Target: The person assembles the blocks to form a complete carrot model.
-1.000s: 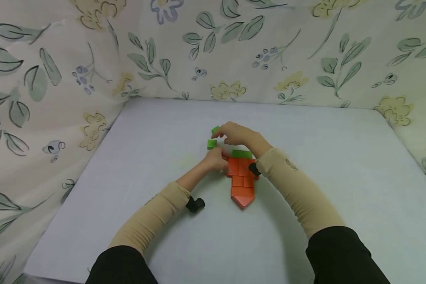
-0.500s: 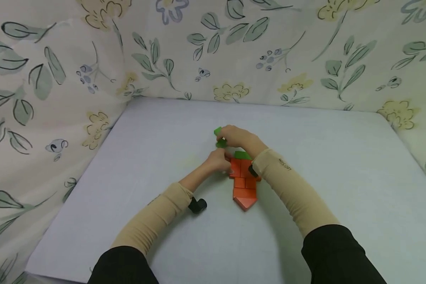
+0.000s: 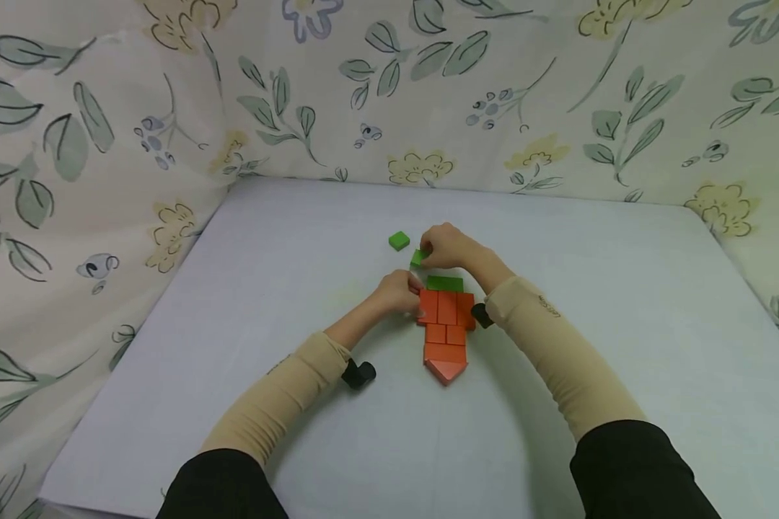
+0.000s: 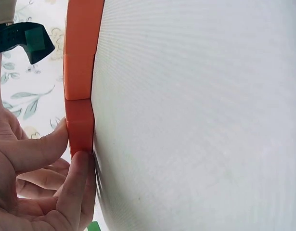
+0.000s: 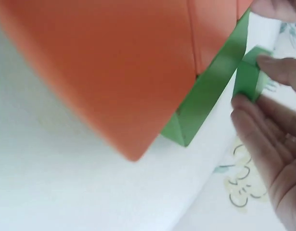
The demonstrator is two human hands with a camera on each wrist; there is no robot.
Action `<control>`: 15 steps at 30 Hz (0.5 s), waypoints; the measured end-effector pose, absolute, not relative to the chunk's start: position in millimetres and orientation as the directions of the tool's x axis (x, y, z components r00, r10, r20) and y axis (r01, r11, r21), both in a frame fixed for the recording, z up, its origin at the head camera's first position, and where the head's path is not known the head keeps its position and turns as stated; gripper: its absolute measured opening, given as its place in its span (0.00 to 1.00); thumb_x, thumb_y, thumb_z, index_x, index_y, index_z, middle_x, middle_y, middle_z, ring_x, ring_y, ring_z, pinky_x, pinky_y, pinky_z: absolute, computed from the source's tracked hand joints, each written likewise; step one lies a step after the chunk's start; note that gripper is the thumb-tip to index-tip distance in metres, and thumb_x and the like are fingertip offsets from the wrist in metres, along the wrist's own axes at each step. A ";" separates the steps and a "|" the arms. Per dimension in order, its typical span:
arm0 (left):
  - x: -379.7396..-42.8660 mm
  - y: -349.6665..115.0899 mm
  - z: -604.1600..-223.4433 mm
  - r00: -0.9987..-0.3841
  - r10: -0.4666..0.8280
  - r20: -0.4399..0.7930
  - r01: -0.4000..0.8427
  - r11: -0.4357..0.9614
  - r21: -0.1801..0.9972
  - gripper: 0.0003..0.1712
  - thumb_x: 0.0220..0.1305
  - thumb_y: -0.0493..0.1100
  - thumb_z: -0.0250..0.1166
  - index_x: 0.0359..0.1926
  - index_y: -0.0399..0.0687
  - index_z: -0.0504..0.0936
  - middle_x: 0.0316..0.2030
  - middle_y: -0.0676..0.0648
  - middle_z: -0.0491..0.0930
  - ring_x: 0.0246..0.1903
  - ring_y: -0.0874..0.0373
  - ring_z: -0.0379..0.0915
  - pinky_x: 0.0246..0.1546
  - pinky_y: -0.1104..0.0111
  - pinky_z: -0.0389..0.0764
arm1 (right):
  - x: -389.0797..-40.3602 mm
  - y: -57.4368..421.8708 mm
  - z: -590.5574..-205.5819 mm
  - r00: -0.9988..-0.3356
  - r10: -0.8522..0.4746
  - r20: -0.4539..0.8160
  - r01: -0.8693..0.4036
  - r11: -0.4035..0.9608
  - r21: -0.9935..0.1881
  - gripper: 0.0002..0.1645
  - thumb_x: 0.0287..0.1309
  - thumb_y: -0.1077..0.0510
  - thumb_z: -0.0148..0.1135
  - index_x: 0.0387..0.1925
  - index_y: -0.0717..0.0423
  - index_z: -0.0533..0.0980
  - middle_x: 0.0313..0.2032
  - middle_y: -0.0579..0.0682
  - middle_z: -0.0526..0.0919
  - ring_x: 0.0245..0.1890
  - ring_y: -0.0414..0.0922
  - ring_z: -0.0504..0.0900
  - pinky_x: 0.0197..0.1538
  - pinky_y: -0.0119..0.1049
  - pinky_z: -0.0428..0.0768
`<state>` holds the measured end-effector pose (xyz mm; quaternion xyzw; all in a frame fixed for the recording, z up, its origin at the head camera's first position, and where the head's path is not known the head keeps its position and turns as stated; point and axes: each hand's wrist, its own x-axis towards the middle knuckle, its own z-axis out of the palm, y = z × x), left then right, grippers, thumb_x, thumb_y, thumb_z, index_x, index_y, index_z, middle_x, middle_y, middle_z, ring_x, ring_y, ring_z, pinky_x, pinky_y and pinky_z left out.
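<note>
An arrangement of orange blocks (image 3: 446, 315) lies flat on the white table, with a pointed orange end piece (image 3: 446, 371) nearest me. Along its far edge sits a long green block (image 3: 444, 283). My left hand (image 3: 399, 292) holds the orange block (image 4: 80, 125) at the far left corner, its thumb and fingertips against that block. Just beyond the long green block, my right hand (image 3: 451, 247) pinches a small green block (image 5: 247, 79) between thumb and fingers. In the right wrist view this small block is close to the long green one; whether they touch, I cannot tell.
Another small green block (image 3: 399, 240) lies farther back on the table (image 3: 285, 274), left of my right hand. Flower-patterned cloth (image 3: 337, 94) rises behind the table and along its left side. A black wrist camera (image 3: 360, 375) sits at my left wrist.
My right hand has picked up the nearer small green block and carried it rightward and toward the long green block. The other small green block now shows fully. My left hand keeps its place.
</note>
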<state>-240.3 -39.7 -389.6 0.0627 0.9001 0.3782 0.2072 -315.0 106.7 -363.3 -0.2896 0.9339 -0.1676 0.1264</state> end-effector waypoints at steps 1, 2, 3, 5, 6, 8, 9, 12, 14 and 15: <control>-240.3 -39.7 -388.6 -0.906 0.267 -0.329 -0.047 0.709 0.704 0.24 0.47 0.32 0.73 0.48 0.35 0.81 0.42 0.43 0.80 0.38 0.55 0.72 0.36 0.70 0.73 | -313.8 107.5 -363.5 -0.823 -0.551 -0.138 -0.461 0.790 -0.404 0.16 0.53 0.61 0.67 0.40 0.69 0.81 0.39 0.60 0.83 0.40 0.53 0.78 0.47 0.45 0.77; -240.0 -39.9 -387.5 -0.905 0.267 -0.331 -0.047 0.709 0.703 0.24 0.47 0.32 0.73 0.49 0.35 0.81 0.42 0.43 0.80 0.38 0.55 0.72 0.36 0.70 0.73 | -312.9 107.9 -363.9 -0.845 -0.515 -0.144 -0.418 0.803 -0.424 0.16 0.52 0.59 0.67 0.40 0.69 0.82 0.39 0.60 0.84 0.40 0.52 0.79 0.46 0.45 0.78; -239.6 -40.1 -386.3 -0.904 0.268 -0.332 -0.046 0.711 0.702 0.24 0.48 0.32 0.73 0.49 0.35 0.81 0.42 0.43 0.80 0.38 0.55 0.72 0.37 0.70 0.74 | -311.7 108.3 -363.9 -0.860 -0.487 -0.151 -0.381 0.810 -0.445 0.16 0.51 0.59 0.68 0.39 0.69 0.82 0.38 0.60 0.84 0.39 0.52 0.79 0.45 0.44 0.78; -238.9 -40.4 -384.8 -0.903 0.271 -0.333 -0.047 0.709 0.704 0.24 0.48 0.32 0.72 0.50 0.35 0.81 0.41 0.43 0.79 0.38 0.55 0.72 0.37 0.70 0.74 | -310.2 108.6 -365.9 -0.878 -0.452 -0.155 -0.334 0.813 -0.478 0.16 0.50 0.58 0.69 0.37 0.69 0.83 0.35 0.59 0.85 0.35 0.51 0.80 0.41 0.43 0.79; -238.7 -40.5 -384.5 -0.902 0.274 -0.333 -0.046 0.707 0.706 0.24 0.49 0.32 0.72 0.50 0.34 0.81 0.41 0.43 0.79 0.37 0.55 0.72 0.37 0.70 0.74 | -309.5 108.3 -366.7 -0.885 -0.438 -0.160 -0.314 0.813 -0.489 0.16 0.50 0.58 0.70 0.36 0.68 0.83 0.34 0.58 0.86 0.33 0.49 0.81 0.39 0.41 0.79; -238.5 -40.6 -384.2 -0.901 0.275 -0.336 -0.047 0.707 0.706 0.23 0.49 0.31 0.72 0.49 0.34 0.80 0.41 0.43 0.79 0.37 0.56 0.71 0.36 0.70 0.73 | -308.4 107.4 -368.3 -0.892 -0.415 -0.177 -0.282 0.819 -0.499 0.16 0.49 0.57 0.71 0.36 0.67 0.84 0.31 0.56 0.86 0.30 0.47 0.81 0.37 0.40 0.79; -238.5 -40.6 -384.3 -0.901 0.275 -0.336 -0.047 0.708 0.705 0.23 0.49 0.32 0.72 0.49 0.34 0.80 0.41 0.43 0.79 0.36 0.56 0.71 0.36 0.70 0.73 | -308.2 106.9 -369.2 -0.894 -0.408 -0.186 -0.272 0.823 -0.499 0.16 0.49 0.57 0.71 0.35 0.67 0.84 0.30 0.55 0.86 0.29 0.47 0.80 0.36 0.39 0.79; -238.9 -40.2 -385.1 -0.901 0.274 -0.337 -0.044 0.714 0.699 0.24 0.48 0.32 0.72 0.49 0.34 0.80 0.41 0.43 0.79 0.37 0.55 0.71 0.37 0.70 0.73 | -306.8 105.2 -370.5 -0.894 -0.392 -0.215 -0.252 0.840 -0.481 0.17 0.48 0.55 0.72 0.35 0.66 0.84 0.30 0.54 0.86 0.29 0.46 0.80 0.37 0.39 0.79; -239.2 -39.8 -385.7 -0.900 0.276 -0.338 -0.043 0.715 0.698 0.25 0.48 0.32 0.72 0.51 0.34 0.80 0.43 0.42 0.79 0.39 0.54 0.72 0.38 0.69 0.74 | -305.9 104.8 -371.5 -0.891 -0.385 -0.240 -0.244 0.853 -0.461 0.19 0.49 0.54 0.73 0.37 0.66 0.83 0.32 0.55 0.85 0.31 0.46 0.79 0.38 0.39 0.79; -239.3 -39.6 -386.0 -0.899 0.278 -0.337 -0.041 0.714 0.699 0.26 0.48 0.32 0.72 0.51 0.34 0.80 0.44 0.42 0.79 0.40 0.54 0.73 0.39 0.68 0.75 | -305.6 104.8 -371.9 -0.889 -0.383 -0.250 -0.242 0.858 -0.453 0.20 0.50 0.53 0.73 0.38 0.66 0.83 0.33 0.55 0.85 0.31 0.46 0.79 0.38 0.38 0.78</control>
